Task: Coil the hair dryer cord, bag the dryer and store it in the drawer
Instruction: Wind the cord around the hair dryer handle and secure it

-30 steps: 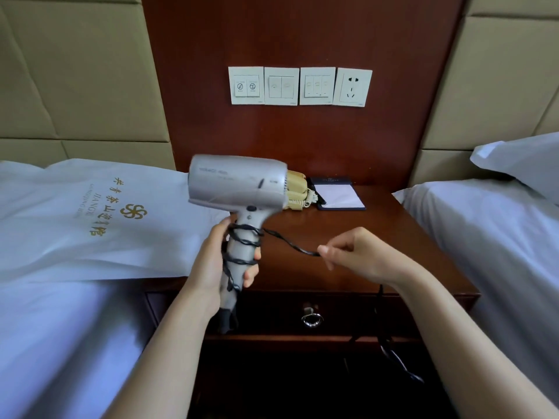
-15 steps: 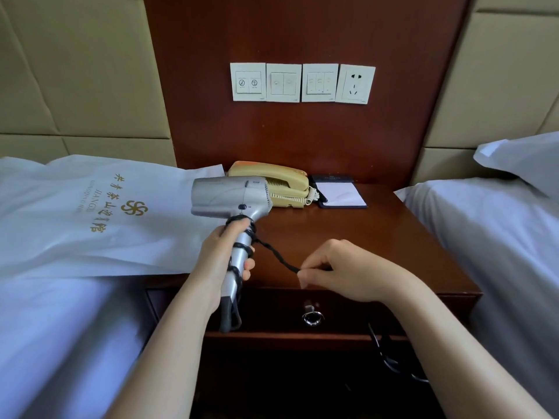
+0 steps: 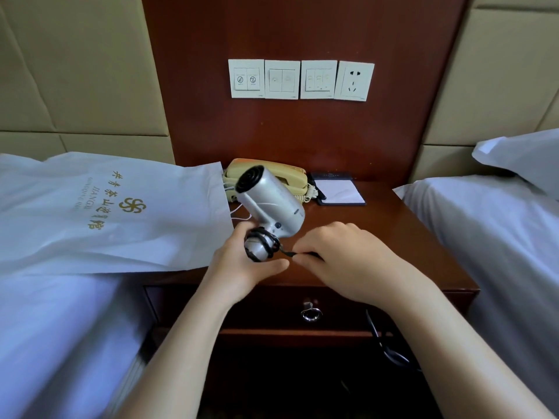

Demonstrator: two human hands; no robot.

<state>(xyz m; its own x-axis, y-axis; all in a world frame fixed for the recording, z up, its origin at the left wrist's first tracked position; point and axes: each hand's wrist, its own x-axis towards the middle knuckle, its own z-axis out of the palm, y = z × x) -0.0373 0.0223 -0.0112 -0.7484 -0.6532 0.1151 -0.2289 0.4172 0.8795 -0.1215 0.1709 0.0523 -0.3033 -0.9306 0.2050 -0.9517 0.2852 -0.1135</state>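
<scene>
A silver hair dryer [image 3: 272, 204] is tilted over the nightstand [image 3: 393, 237], its round black end pointing up and left. My left hand [image 3: 242, 267] grips its handle, which has black cord [image 3: 261, 241] wound around it. Just to the right, my right hand [image 3: 348, 261] pinches the cord close to the handle. The rest of the cord [image 3: 384, 343] hangs down under my right forearm. A white bag [image 3: 106, 213] with gold lettering lies flat on the left bed, its open end reaching the nightstand. The drawer [image 3: 272, 306] below is closed, with a metal ring pull [image 3: 311, 314].
A yellow telephone [image 3: 290, 176] and a notepad [image 3: 340, 192] sit at the back of the nightstand. Switch plates and a wall socket [image 3: 354, 81] are on the wood panel above. White beds flank both sides, with a pillow [image 3: 523, 158] at right.
The dryer has dropped lower and turned so its handle points toward me. My right hand has come in close to the handle with the cord, shortening the free stretch.
</scene>
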